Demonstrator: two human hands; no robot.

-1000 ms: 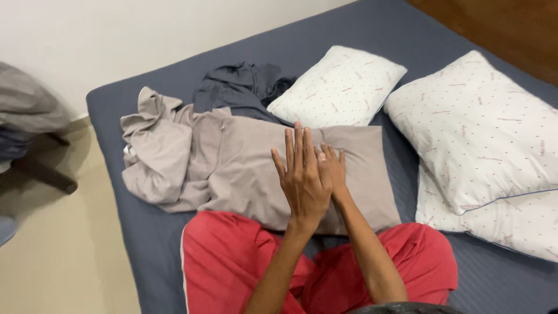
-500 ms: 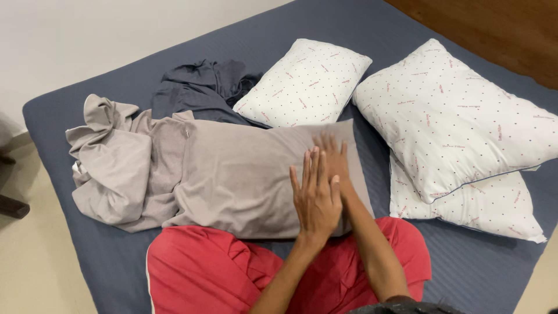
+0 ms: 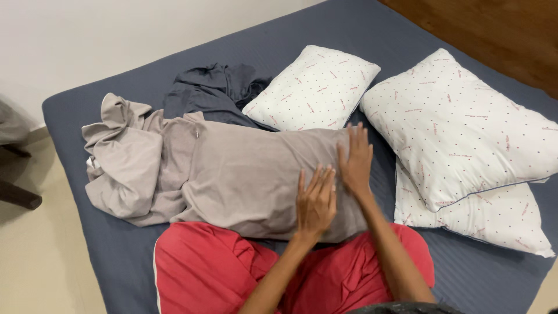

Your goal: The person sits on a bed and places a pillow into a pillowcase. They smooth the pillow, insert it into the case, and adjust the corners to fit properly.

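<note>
- The left hand is lying flat on the grey pillowcase, fingers spread a little and pointing away from the person; its grip is pinching nothing.
- The right hand is resting palm down just beside the left one, nearer the right end of the grey pillowcase, fingers straight and close together, also gripping nothing.
- The grey pillowcase is lying lengthwise across the blue-grey bed; its right part is looking filled and smooth, while its left end is bunching in loose folds.
- A dark blue cloth is lying crumpled behind it, touching it.
- A white dotted pillow is sitting beyond the hands.
- A larger white pillow is lying to the right, partly on top of another white pillow.
- A red cloth is lying in front of the grey pillowcase, under the person's forearms.
</note>
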